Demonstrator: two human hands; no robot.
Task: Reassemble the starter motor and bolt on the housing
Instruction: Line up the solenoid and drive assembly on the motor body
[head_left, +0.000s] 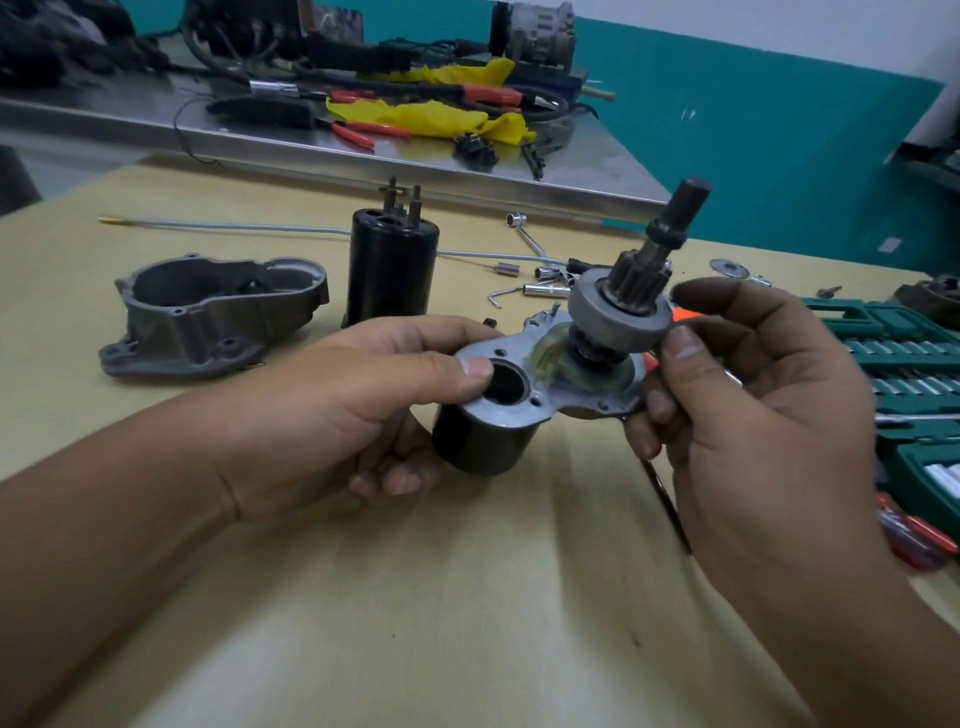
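Above table, hands (363, 410) grip starter (no labels) (524, 384).

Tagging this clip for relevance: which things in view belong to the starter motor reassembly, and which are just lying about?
Belongs to the job:
- drive plate assembly, gripped by the left hand
- pinion gear shaft, pinched by the right hand
- grey housing
- black motor body, upright
- green socket set

Lying about:
- red pliers
- yellow cloth
- compressor

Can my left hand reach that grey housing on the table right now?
Probably not yet: the left hand grips the motor body. The way to the grey housing looks free, with nothing lying between, but the hand must let go first.
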